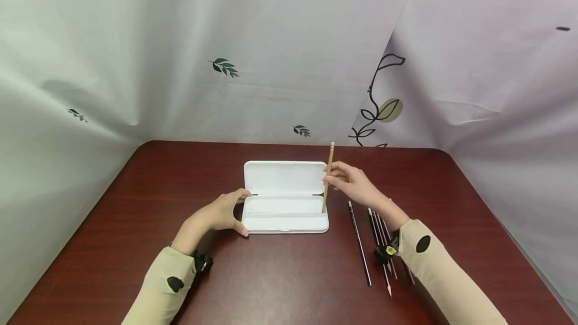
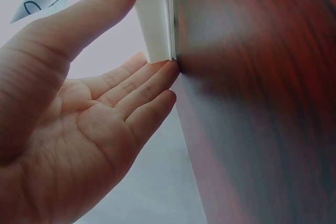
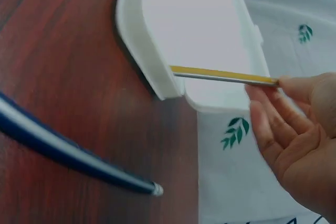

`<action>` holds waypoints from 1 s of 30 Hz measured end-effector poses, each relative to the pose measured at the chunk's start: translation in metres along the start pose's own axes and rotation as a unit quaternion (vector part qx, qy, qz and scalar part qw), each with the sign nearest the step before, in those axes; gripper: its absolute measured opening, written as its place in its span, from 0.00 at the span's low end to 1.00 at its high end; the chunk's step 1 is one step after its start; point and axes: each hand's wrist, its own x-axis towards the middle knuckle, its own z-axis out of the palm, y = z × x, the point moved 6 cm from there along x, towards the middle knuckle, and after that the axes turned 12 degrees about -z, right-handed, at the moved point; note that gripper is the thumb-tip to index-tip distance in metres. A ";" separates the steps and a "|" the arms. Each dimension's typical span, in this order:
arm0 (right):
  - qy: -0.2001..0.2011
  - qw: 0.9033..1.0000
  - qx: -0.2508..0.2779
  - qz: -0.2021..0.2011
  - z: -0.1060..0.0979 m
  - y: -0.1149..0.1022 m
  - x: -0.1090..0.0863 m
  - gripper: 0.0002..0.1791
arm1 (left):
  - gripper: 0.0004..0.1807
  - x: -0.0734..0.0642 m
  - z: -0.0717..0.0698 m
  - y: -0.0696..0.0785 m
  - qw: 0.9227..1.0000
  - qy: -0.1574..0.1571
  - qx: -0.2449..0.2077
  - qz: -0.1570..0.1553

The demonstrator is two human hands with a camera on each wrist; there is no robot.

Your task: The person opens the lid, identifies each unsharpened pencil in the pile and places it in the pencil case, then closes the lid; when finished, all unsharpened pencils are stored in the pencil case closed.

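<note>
A white pencil case lies open on the table, its lid tilted back. My left hand holds the case's left end, thumb by the front corner and fingers near the hinge. In the left wrist view, straight fingertips meet the white case wall. Between thumb and fingers, my right hand pinches a yellow pencil by its upper part. That pencil stands nearly upright at the case's right end, eraser end up, lower end inside the tray. The right wrist view shows the yellow pencil crossing the case's wall.
Right of the case, a dark pencil lies alone on the reddish-brown table. Several more pencils lie beside it, partly hidden under the right forearm. A pale curtain with leaf prints hangs behind the table.
</note>
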 end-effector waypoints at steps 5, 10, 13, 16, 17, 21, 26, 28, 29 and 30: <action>-0.020 0.997 -0.055 -0.046 0.014 -0.007 0.004 0.14 | 0.49 0.000 -0.001 -0.001 1.000 0.001 -0.002 -0.008; -0.072 0.988 -0.114 -0.080 0.031 -0.006 0.007 0.12 | 0.49 0.001 -0.002 -0.001 1.000 0.006 0.003 0.001; -0.101 0.982 -0.130 -0.090 0.041 -0.003 0.008 0.11 | 0.49 0.001 -0.001 0.000 1.000 0.006 0.000 -0.001; -0.118 0.979 -0.137 -0.097 0.049 -0.002 0.008 0.10 | 0.49 0.001 0.000 0.000 1.000 0.005 0.005 -0.001; -0.125 0.977 -0.140 -0.098 0.052 -0.002 0.008 0.10 | 0.49 0.001 0.000 -0.001 1.000 0.005 0.005 -0.002; -0.152 0.968 -0.172 -0.102 0.062 -0.003 0.010 0.09 | 0.48 0.001 0.000 -0.001 1.000 0.007 0.007 0.002; -0.183 0.949 -0.233 -0.105 0.074 -0.006 0.012 0.09 | 0.48 0.000 -0.001 -0.001 1.000 0.012 0.007 0.007; -0.194 0.944 -0.248 -0.103 0.079 -0.007 0.012 0.09 | 0.48 0.000 -0.001 -0.001 1.000 0.013 0.006 0.007; -0.200 0.940 -0.255 -0.103 0.081 -0.006 0.012 0.09 | 0.48 0.000 -0.001 -0.001 1.000 0.013 0.007 0.007; -0.205 0.937 -0.263 -0.102 0.083 -0.006 0.012 0.09 | 0.48 0.000 -0.001 -0.001 1.000 0.013 0.007 0.008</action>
